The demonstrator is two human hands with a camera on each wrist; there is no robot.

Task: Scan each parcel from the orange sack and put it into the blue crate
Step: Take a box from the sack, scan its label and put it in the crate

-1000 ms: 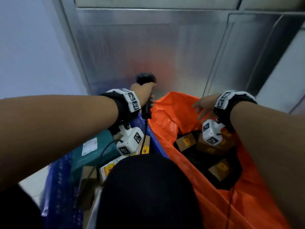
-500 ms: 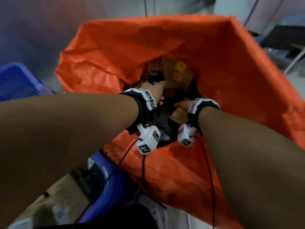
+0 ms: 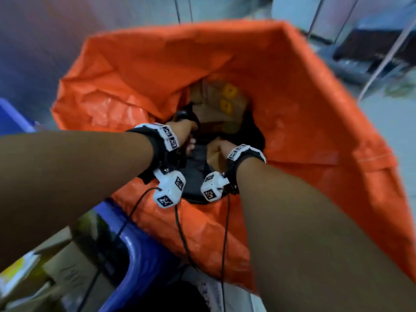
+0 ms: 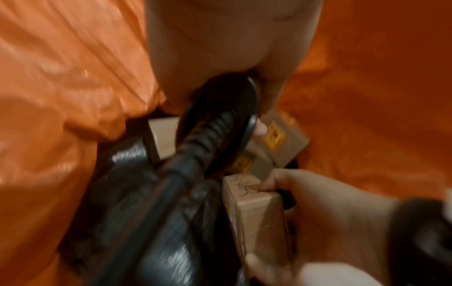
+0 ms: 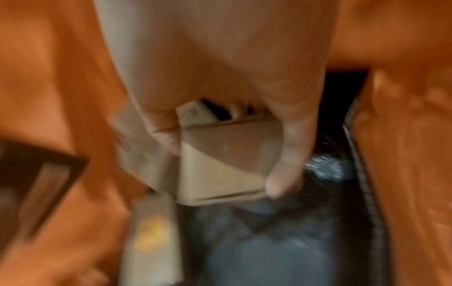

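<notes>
Both hands are down inside the orange sack (image 3: 292, 109). My left hand (image 3: 186, 134) grips the black barcode scanner (image 4: 220, 123) by its handle, its cable trailing back. My right hand (image 3: 217, 146) grips a small brown cardboard parcel (image 5: 225, 160), thumb and fingers on opposite sides; the same parcel (image 4: 257, 209) shows in the left wrist view. More brown parcels with yellow labels (image 3: 227, 97) lie deeper in the sack beside a black plastic bag (image 3: 195, 172). The blue crate (image 3: 144, 255) stands at the lower left with boxes in it.
The sack's orange walls (image 4: 61, 96) close in tight around both hands. Black cables (image 3: 180, 230) hang from the wrists over the sack's front edge. A metal wall and grey floor lie beyond the sack, dark equipment (image 3: 378, 48) at the upper right.
The view has swung from the crate to the sack. Both hands went down into the sack, and my right hand, empty a second ago, now grips a brown parcel.
</notes>
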